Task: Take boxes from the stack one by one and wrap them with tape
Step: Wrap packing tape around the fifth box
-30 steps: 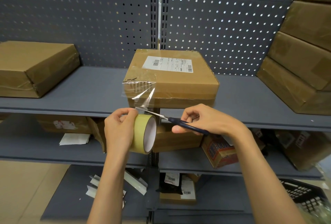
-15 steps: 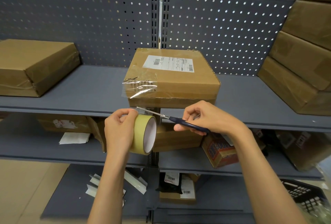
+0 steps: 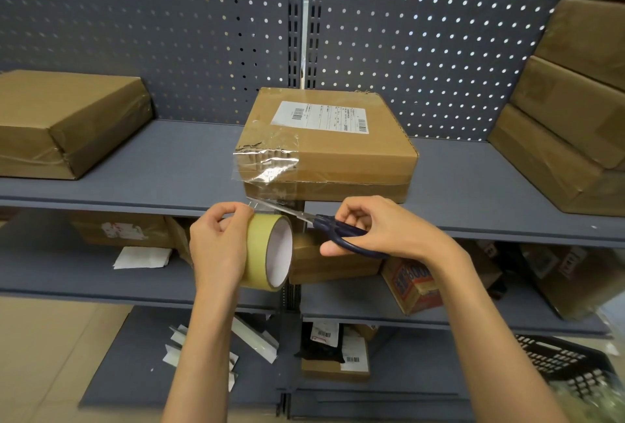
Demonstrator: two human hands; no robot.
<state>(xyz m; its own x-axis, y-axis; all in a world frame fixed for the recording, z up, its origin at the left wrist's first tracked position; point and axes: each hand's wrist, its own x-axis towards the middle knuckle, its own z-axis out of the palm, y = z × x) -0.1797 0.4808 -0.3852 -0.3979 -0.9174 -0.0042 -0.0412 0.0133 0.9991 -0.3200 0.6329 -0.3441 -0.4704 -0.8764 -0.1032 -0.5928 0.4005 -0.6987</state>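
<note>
Grey shelf [image 3: 169, 169] spans mid-frame; labelled box [image 3: 338, 155] sits at its centre, clear tape [image 3: 267, 165] hanging off its front-left corner. Below centre, left hand [image 3: 216, 246] fingers curl round the tape roll [image 3: 267, 250]. Right hand [image 3: 382, 229] fingers grip scissors [image 3: 324, 221], blades at the tape.

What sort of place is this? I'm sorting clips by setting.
Probably a parcel stockroom or packing area. Grey metal shelving with a pegboard back holds brown cardboard boxes, one box with a shipping label in the middle and a stack of boxes at the right.
</note>
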